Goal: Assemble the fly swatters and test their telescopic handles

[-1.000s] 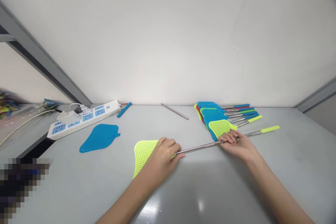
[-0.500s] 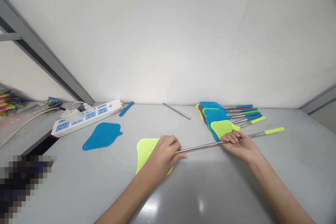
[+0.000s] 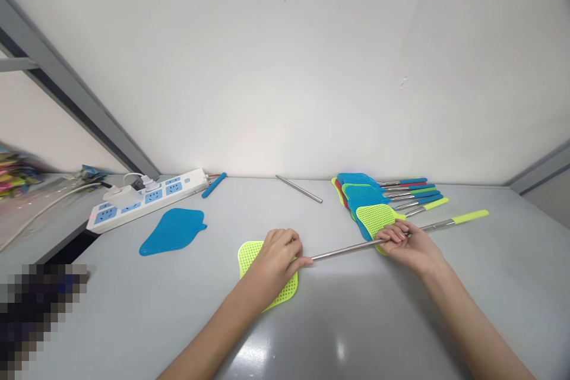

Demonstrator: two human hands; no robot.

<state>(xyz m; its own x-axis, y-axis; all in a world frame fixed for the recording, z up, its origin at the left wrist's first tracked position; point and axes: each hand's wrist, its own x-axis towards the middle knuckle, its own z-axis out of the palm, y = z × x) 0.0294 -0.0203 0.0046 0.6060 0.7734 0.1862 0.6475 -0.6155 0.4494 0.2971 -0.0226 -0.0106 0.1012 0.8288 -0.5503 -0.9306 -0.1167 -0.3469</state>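
A yellow-green fly swatter lies across both my hands, with a mesh head (image 3: pixel 285 292), a long metal rod (image 3: pixel 342 251) and a yellow-green grip (image 3: pixel 471 217) at its right end. My left hand (image 3: pixel 281 258) is closed round the neck where head meets rod, covering part of the mesh. Palm turned up, my right hand (image 3: pixel 407 244) has its fingers curled over the rod towards the grip. Just behind that hand lies a pile of fly swatters (image 3: pixel 363 196) in blue, green, yellow and red, their handles pointing right.
Left on the grey table (image 3: pixel 178 314) are a blue swatter head (image 3: pixel 173 230), a blue grip (image 3: pixel 214 184) and a white power strip (image 3: pixel 149 199) with plugs. Near the wall (image 3: pixel 285 71) lies a loose metal rod (image 3: pixel 299 189). Colourful packets (image 3: pixel 18 175) sit far left.
The held swatter has shifted slightly right, its grip end reaching farther out. Its mesh head has turned under my left hand. My right hand has barely moved.
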